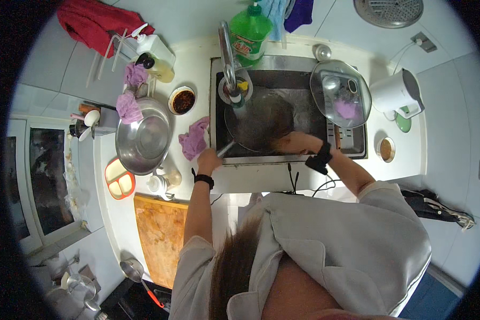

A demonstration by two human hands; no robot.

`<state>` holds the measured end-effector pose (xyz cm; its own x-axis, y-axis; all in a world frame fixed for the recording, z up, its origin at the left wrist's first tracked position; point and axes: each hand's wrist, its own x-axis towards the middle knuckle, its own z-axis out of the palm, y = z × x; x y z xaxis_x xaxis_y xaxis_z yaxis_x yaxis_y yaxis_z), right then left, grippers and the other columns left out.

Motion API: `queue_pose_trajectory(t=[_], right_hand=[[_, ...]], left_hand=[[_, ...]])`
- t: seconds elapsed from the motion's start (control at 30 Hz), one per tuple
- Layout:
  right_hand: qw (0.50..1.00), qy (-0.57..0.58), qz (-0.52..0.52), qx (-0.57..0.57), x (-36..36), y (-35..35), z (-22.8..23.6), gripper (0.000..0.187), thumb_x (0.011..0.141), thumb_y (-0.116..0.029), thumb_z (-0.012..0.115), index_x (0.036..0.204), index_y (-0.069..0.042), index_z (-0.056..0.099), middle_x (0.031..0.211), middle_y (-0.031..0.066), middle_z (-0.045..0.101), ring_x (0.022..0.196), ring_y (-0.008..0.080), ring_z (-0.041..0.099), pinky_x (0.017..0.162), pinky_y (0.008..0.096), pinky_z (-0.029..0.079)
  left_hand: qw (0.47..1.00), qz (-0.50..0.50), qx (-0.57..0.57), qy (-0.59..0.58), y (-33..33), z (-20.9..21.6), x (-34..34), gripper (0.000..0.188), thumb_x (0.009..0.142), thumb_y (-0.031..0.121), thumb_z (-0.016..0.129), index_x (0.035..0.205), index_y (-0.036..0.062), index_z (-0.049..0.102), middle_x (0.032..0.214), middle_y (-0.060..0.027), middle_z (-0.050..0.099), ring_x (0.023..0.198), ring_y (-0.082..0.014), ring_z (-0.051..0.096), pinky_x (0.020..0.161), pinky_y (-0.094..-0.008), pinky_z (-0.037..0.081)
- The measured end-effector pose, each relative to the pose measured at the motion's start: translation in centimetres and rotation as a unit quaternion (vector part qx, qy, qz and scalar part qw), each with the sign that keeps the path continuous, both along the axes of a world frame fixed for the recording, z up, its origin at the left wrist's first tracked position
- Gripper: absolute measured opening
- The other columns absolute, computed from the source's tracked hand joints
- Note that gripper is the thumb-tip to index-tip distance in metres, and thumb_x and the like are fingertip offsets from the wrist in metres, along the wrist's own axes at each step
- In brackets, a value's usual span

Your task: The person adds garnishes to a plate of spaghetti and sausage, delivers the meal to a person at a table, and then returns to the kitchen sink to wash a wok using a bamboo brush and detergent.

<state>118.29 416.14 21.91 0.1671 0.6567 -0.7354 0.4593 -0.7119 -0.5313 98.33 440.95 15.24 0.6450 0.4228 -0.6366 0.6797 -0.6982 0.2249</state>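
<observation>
A dark round pan [258, 120] sits in the metal sink [288, 63], below the curved tap [227, 56]. Its handle points toward the front left of the sink, and my left hand [210, 161] is closed around it. My right hand [292, 143] reaches over the front rim into the pan. Motion smears its fingers, so whether it holds anything cannot be made out. The inside of the pan looks dark and blurred. A glass lid [330, 106] leans at the right side of the sink.
Left of the sink are a purple cloth [195, 140], a bowl of dark sauce [183, 100], a steel basin [162, 146] and a wooden board [157, 229]. Behind stands a green bottle [250, 33]. A white kettle [393, 92] and a small jar [385, 150] are on the right.
</observation>
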Motion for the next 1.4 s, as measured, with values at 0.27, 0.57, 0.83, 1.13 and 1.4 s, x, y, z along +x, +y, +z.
queue_pose_trajectory(t=[0.27, 0.57, 0.83, 1.13, 1.4], right_hand=[[0.959, -0.186, -0.139, 0.163, 1.5, 2.3, -6.2, 0.037, 0.080, -0.027, 0.046, 0.110, -0.006, 0.048, 0.067, 0.0149, 0.058, 0.052, 0.0233, 0.056, 0.047, 0.0327, 0.045], [0.997, 0.044, -0.054, -0.043, 1.7, -3.1, 3.0, 0.041, 0.084, -0.038, 0.043, 0.118, -0.015, 0.045, 0.081, 0.0140, 0.059, 0.053, 0.0184, 0.056, 0.047, 0.0281, 0.046], [0.933, -0.259, -0.054, 0.245, 1.6, 1.5, -7.4, 0.036, 0.081, -0.027, 0.046, 0.113, -0.010, 0.047, 0.075, 0.0179, 0.059, 0.059, 0.0289, 0.058, 0.055, 0.0371, 0.046], [0.994, -0.093, -0.050, -0.033, 1.5, -2.6, 2.3, 0.038, 0.082, -0.035, 0.045, 0.101, -0.005, 0.055, 0.071, 0.0151, 0.060, 0.055, 0.0216, 0.058, 0.053, 0.0331, 0.046], [0.957, -0.215, -0.118, 0.155, 1.1, 2.6, -7.3, 0.038, 0.081, -0.036, 0.047, 0.102, -0.005, 0.054, 0.071, 0.0161, 0.059, 0.059, 0.0252, 0.058, 0.053, 0.0353, 0.045]], left_hand=[[1.000, 0.000, 0.003, -0.022, -0.2, 1.2, 0.5, 0.024, 0.058, 0.019, 0.062, 0.075, 0.0022, 0.062, 0.074, -0.0147, 0.060, 0.073, -0.0281, 0.059, 0.066, -0.0350, 0.047], [1.000, -0.010, 0.011, 0.014, -0.1, 0.3, 0.1, 0.029, 0.058, 0.021, 0.063, 0.083, 0.0067, 0.061, 0.085, -0.0130, 0.060, 0.082, -0.0269, 0.057, 0.067, -0.0346, 0.047], [0.998, -0.013, 0.021, -0.056, -0.4, 1.4, 0.6, 0.031, 0.056, 0.022, 0.063, 0.081, 0.0033, 0.059, 0.079, -0.0152, 0.059, 0.077, -0.0294, 0.058, 0.066, -0.0367, 0.047], [0.997, 0.000, 0.042, -0.070, -0.4, 0.5, -0.6, 0.029, 0.055, 0.021, 0.064, 0.078, 0.0037, 0.062, 0.080, -0.0155, 0.060, 0.078, -0.0299, 0.058, 0.066, -0.0359, 0.047], [0.997, -0.013, 0.044, -0.056, -0.6, 0.7, 0.0, 0.031, 0.055, 0.023, 0.065, 0.078, 0.0030, 0.061, 0.080, -0.0156, 0.060, 0.078, -0.0294, 0.058, 0.066, -0.0354, 0.047]])
